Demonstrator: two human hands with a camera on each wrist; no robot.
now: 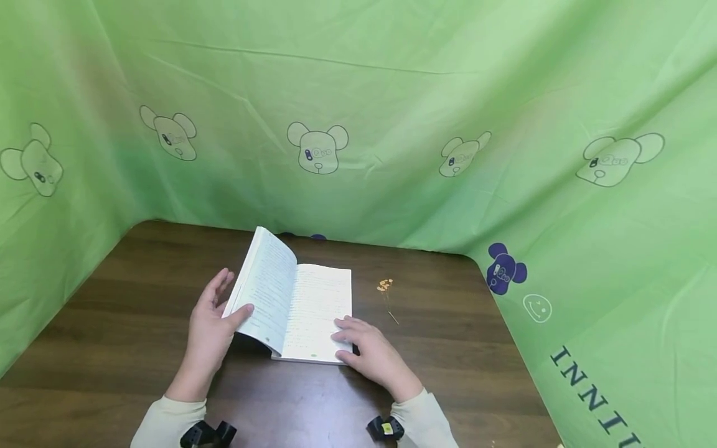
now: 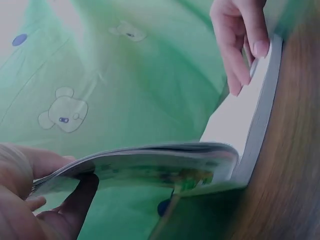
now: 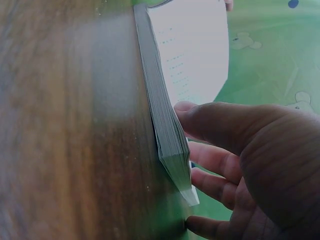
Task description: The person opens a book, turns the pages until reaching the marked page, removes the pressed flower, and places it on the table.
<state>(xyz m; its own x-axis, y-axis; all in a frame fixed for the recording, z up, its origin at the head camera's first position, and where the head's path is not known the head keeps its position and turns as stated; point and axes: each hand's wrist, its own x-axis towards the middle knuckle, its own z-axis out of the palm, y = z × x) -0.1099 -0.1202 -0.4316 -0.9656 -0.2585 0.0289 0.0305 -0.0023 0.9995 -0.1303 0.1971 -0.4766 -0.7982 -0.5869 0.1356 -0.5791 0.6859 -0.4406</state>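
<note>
An open book [image 1: 322,305] lies on the table, its left part lifted and tilted up from the spine. My left hand [image 1: 210,330] pinches the outer edge of this lifted part, thumb on the printed page and fingers behind the cover, as the left wrist view [image 2: 45,195] also shows. My right hand [image 1: 372,354] rests at the lower right edge of the flat page. In the right wrist view its thumb [image 3: 215,120] lies on the page, and the other fingers extend along the book's side. A small sprig of dried orange flowers [image 1: 385,286] lies right of the book.
The brown wooden table [image 1: 112,323] has a dark grain. A green cloth [image 1: 386,93] with printed bear heads hangs around its back and sides. Black wrist devices [image 1: 207,434] sit at both sleeves.
</note>
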